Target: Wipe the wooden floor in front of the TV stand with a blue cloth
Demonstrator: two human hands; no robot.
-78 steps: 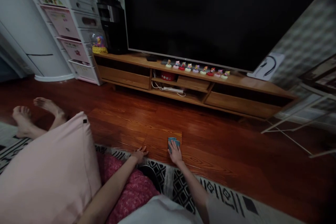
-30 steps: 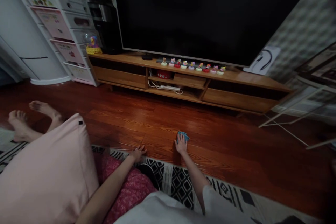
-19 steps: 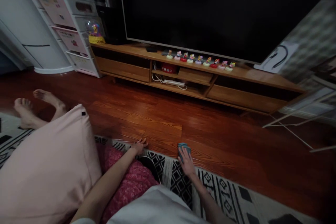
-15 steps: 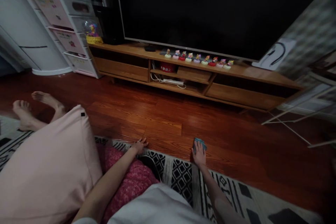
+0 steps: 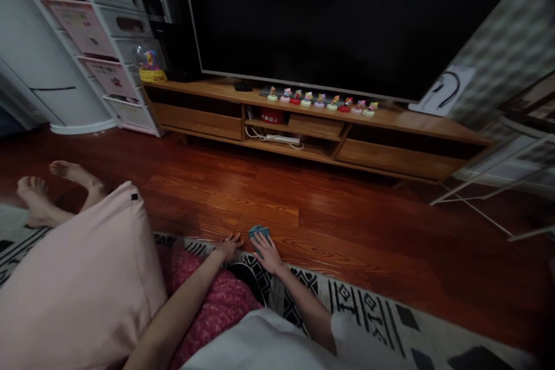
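A folded blue-green cloth lies on the wooden floor, close to the rug's edge. On top of it rests my right hand, pressed flat with its fingers stretched out; the cloth's far edge shows past the fingertips. My left hand is just left of the cloth, its fingers spread on the floor at the rug's border, with nothing in it. The two hands are a short gap apart.
A pink cushion covers part of my lap, with bare feet beyond. Under me is a patterned rug. Ahead stands a wooden TV stand with several small figurines. A white metal rack stands right.
My right hand and the cloth have slid left across the floor, toward my left hand. The left hand stays in nearly the same place. The view has shifted slightly.
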